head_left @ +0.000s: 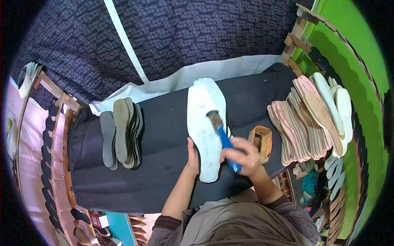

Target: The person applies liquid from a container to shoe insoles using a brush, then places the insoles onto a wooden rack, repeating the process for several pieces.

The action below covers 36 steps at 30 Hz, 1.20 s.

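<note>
A stack of white shoe insoles [201, 110] lies lengthwise on the dark cloth in front of me, its top sheet marked with faint smudges. At its lower left edge, my left hand [191, 160] grips the side with the thumb upright; its other fingers are mostly hidden. My right hand [245, 158] is closed around the blue handle of a brush [225, 139], slightly blurred. The brush's dark bristles rest over the right middle of the top insole. Just right of that hand stands a small wooden box [266, 143] with a crusted rim and dark contents.
Grey and olive insoles [122, 135] lie stacked on the table's left side. A long row of beige and pink insoles [305, 119] leans at the right, with white ones on top. Wooden racks [61, 96] flank the black-covered table [164, 180]. A patterned curtain [213, 33] hangs behind.
</note>
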Available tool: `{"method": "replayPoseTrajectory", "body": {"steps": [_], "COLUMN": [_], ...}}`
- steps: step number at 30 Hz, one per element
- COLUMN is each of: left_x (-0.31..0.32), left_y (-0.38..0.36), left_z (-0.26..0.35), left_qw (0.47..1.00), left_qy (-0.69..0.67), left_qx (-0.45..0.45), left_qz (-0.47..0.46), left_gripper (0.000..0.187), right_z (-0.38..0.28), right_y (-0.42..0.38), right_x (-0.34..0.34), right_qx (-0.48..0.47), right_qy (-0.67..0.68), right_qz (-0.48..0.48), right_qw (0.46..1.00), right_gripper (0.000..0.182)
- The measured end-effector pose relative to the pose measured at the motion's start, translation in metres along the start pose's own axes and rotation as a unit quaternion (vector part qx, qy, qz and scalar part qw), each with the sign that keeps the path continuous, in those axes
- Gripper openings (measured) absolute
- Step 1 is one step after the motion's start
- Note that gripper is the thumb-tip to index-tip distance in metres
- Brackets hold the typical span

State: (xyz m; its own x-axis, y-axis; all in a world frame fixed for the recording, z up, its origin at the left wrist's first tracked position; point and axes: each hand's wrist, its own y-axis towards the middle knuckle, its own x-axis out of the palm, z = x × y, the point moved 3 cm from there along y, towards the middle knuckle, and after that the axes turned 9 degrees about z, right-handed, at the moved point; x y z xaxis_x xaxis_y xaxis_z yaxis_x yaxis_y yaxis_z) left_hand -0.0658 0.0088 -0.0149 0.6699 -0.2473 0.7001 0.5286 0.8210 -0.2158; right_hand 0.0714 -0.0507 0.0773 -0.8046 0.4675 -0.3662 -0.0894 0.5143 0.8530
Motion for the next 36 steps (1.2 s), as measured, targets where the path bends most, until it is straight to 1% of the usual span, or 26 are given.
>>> {"method": "replayPoseTrajectory", "body": {"steps": [2,3,4,6,7,8,10,11,12,14,15,16,18,19,20,21,22,24,25,26,28,30,32,33,34,36], "left_x": [0.022,0.018,0.014,0.022,0.005,0.002,0.018,0.007,0.009,-0.001,0.007,0.008,0.002,-0.003,-0.012,-0.013,-0.013,-0.012,-0.004,-0.006,-0.008,-0.011,-0.01,-0.01,-0.01,-0.011], "left_y": [-0.005,-0.002,0.0,-0.004,0.002,0.001,0.002,0.002,0.003,0.004,0.005,0.002,0.006,0.008,0.009,0.012,0.012,0.009,0.007,0.007,0.008,0.008,0.009,0.009,0.01,0.008], "left_z": [0.008,0.014,0.012,0.01,0.004,0.004,0.011,0.007,0.013,0.008,0.016,0.018,0.014,0.011,0.007,0.011,0.01,0.011,0.017,0.015,0.011,0.012,0.01,0.01,0.011,0.013], "left_qw": [0.995,0.997,0.998,0.991,0.995,0.997,0.975,0.987,0.976,0.985,0.978,0.952,0.964,0.975,0.974,0.978,0.978,0.976,0.981,0.981,0.976,0.978,0.963,0.963,0.964,0.966], "left_qy": [-0.07,-0.074,-0.06,-0.097,-0.089,-0.071,-0.143,-0.156,-0.173,-0.173,-0.131,-0.289,-0.204,-0.214,-0.222,-0.195,-0.194,-0.214,-0.135,-0.135,-0.209,-0.194,-0.268,-0.269,-0.264,-0.253], "left_qx": [-0.004,0.012,0.01,-0.016,-0.001,0.004,0.033,-0.003,-0.019,-0.014,0.043,0.001,0.027,0.026,0.023,0.052,0.048,0.044,0.08,0.08,0.052,0.053,0.007,0.008,0.023,0.05], "left_qz": [0.072,-0.013,-0.002,0.092,0.034,0.041,0.164,0.022,-0.131,0.015,0.156,0.098,0.168,0.061,-0.046,-0.06,-0.06,-0.011,0.111,0.112,0.043,0.049,0.032,0.031,0.03,0.031], "left_gripper": [0.102,0.104,0.104,0.103,0.102,0.102,0.104,0.107,0.11,0.109,0.106,0.102,0.1,0.099,0.099,0.099,0.099,0.1,0.101,0.101,0.101,0.102,0.103,0.103,0.102,0.102], "right_z": [-0.019,-0.028,-0.026,-0.014,-0.012,-0.012,-0.023,-0.029,-0.036,-0.025,-0.019,-0.017,-0.023,-0.031,-0.04,-0.045,-0.042,-0.025,-0.021,-0.024,-0.033,-0.031,-0.027,-0.028,-0.03,-0.041], "right_y": [0.003,0.003,0.001,-0.001,0.002,0.006,0.004,-0.006,-0.004,-0.001,-0.002,-0.001,0.001,-0.002,-0.005,-0.005,-0.006,-0.006,-0.007,-0.01,-0.024,-0.024,-0.02,-0.014,-0.018,-0.031], "right_x": [0.003,0.007,0.007,0.0,0.001,0.001,0.003,0.009,0.01,0.002,-0.001,-0.002,-0.002,0.002,0.006,0.006,0.005,-0.002,-0.003,-0.004,-0.002,-0.007,-0.015,-0.017,-0.017,-0.012], "right_qx": [-0.033,-0.075,-0.073,-0.01,0.019,0.025,-0.006,-0.033,-0.033,0.003,0.005,0.021,-0.024,-0.034,-0.042,-0.054,-0.051,-0.013,-0.013,-0.013,-0.021,-0.008,0.012,-0.001,-0.003,-0.041], "right_qy": [0.075,0.075,0.075,0.036,0.013,0.015,0.048,0.079,0.123,0.114,0.043,0.012,0.048,0.08,0.11,0.125,0.124,0.085,0.063,0.064,0.127,0.134,0.146,0.096,0.096,0.15], "right_qz": [-0.152,-0.159,-0.159,-0.035,0.007,0.016,-0.105,-0.172,-0.182,-0.145,-0.079,-0.064,-0.132,-0.206,-0.277,-0.298,-0.296,-0.167,-0.123,-0.124,-0.221,-0.201,-0.168,-0.167,-0.168,-0.196], "right_qw": [0.985,0.982,0.982,0.999,1.0,0.999,0.993,0.981,0.975,0.983,0.996,0.998,0.99,0.975,0.954,0.945,0.946,0.982,0.99,0.99,0.967,0.97,0.975,0.981,0.981,0.968], "right_gripper": [0.033,0.033,0.033,0.032,0.034,0.032,0.03,0.028,0.03,0.032,0.033,0.033,0.033,0.033,0.033,0.034,0.034,0.039,0.044,0.044,0.046,0.049,0.053,0.053,0.053,0.028]}}
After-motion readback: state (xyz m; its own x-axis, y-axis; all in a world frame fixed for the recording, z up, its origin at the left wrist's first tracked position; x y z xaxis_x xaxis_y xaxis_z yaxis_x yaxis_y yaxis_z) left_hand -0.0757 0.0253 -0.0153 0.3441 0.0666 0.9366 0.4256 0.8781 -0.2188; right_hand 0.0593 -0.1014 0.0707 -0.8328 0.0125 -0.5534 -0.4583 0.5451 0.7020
